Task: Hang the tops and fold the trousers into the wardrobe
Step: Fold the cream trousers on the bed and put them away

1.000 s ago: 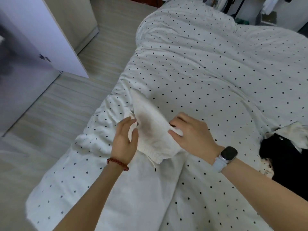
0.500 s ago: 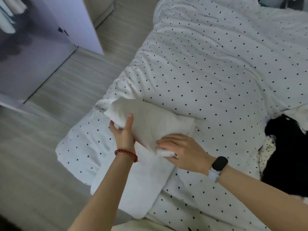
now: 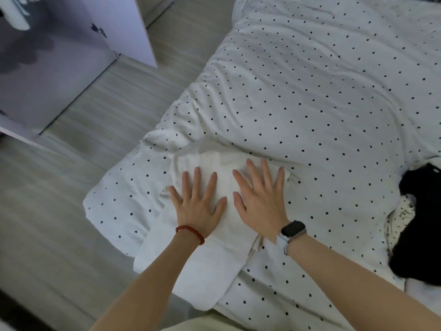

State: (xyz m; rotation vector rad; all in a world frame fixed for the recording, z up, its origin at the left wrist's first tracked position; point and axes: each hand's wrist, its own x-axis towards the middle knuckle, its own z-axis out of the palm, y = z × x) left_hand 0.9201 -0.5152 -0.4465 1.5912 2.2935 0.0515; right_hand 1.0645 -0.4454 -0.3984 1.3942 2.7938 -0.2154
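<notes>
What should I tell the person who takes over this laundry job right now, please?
Left hand: flat, fingers spread, pressing the folded white garment.
Right hand: flat on the same garment.
The garment lies at the edge of the dotted duvet.
A black garment lies on the bed to the right, unfolded.
The wardrobe stands open to the left.
Done: white garment folded.
Left: put it in the wardrobe, then deal with the black one.

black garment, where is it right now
In the head view the black garment lies at the far right edge on the polka-dot duvet, well to the right of the right hand and its smartwatch.
</notes>
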